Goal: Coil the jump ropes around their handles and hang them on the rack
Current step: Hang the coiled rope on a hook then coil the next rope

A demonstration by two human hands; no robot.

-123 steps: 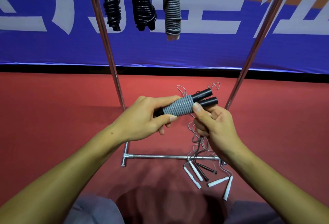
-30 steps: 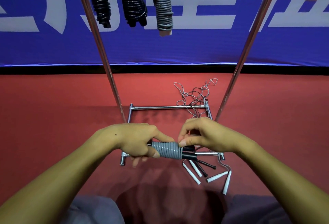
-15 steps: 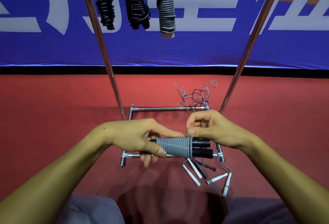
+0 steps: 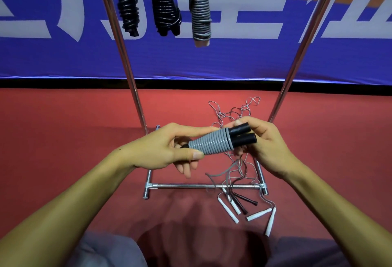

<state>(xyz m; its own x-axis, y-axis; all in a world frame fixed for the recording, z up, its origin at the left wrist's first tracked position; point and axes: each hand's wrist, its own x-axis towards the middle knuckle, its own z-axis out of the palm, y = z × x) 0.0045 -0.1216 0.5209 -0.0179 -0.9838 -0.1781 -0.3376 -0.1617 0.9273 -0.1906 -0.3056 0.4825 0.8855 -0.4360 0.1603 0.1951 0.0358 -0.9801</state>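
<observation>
— What do the hands hold?
— The left hand point(image 4: 163, 150) grips the grey-coiled jump rope point(image 4: 214, 142); the right hand point(image 4: 267, 141) holds its black handles point(image 4: 244, 136).
— And behind?
— Three coiled ropes point(image 4: 200, 12) hang on the rack point(image 4: 125, 54).

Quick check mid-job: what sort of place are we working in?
Probably a sports hall or gym: a red sports floor, a big blue banner along the wall, and a metal rack with coiled jump ropes hanging.

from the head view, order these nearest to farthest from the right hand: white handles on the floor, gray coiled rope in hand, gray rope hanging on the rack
1. gray coiled rope: held in the right hand.
2. white handles: on the floor, below it.
3. hanging gray rope: up on the rack, top centre.
</observation>
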